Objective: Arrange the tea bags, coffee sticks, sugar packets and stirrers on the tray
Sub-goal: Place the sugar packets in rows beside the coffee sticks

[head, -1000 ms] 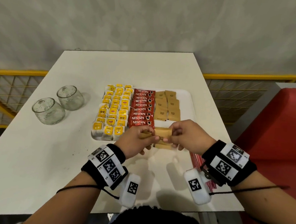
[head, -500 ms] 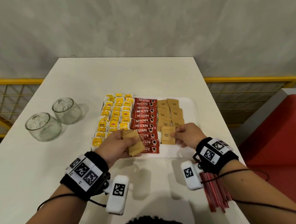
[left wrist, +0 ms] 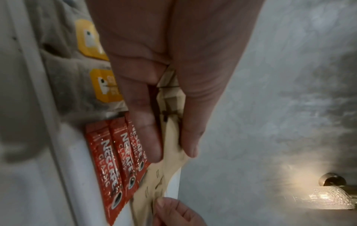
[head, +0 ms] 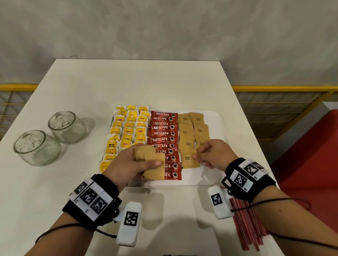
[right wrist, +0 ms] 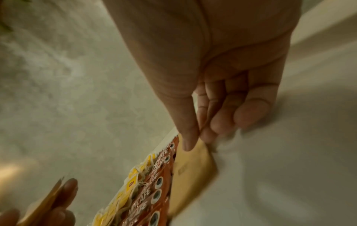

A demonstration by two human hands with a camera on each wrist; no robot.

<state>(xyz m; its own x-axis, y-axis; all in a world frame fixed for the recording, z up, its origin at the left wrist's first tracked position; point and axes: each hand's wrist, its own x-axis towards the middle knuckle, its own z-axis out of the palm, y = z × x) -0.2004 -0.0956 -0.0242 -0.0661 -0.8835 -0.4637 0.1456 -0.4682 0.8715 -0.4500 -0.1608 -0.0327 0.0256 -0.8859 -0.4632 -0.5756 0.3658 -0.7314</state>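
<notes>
A white tray [head: 214, 119] holds yellow tea bags [head: 127, 131] on the left, red coffee sticks [head: 162, 136] in the middle and brown sugar packets [head: 192, 129] on the right. My left hand [head: 139, 162] grips a small stack of brown sugar packets [head: 152, 160] above the tray's front, thumb on top; the left wrist view shows that stack [left wrist: 171, 134] pinched between thumb and fingers. My right hand [head: 204, 157] pinches the right edge of one sugar packet [head: 189, 159] lying at the front of the sugar column, which the right wrist view also shows [right wrist: 191, 168]. Red stirrers [head: 247, 223] lie on the table under my right wrist.
Two empty glass jars [head: 51, 135] stand on the white table [head: 127, 81] left of the tray. A yellow railing [head: 287, 88] and a red seat [head: 322, 154] lie beyond the table's right edge. The wall rises behind the table.
The hands parted: my right hand carried one sugar packet to the front of the sugar column and set it on the tray. My left hand kept the stack and shifted left.
</notes>
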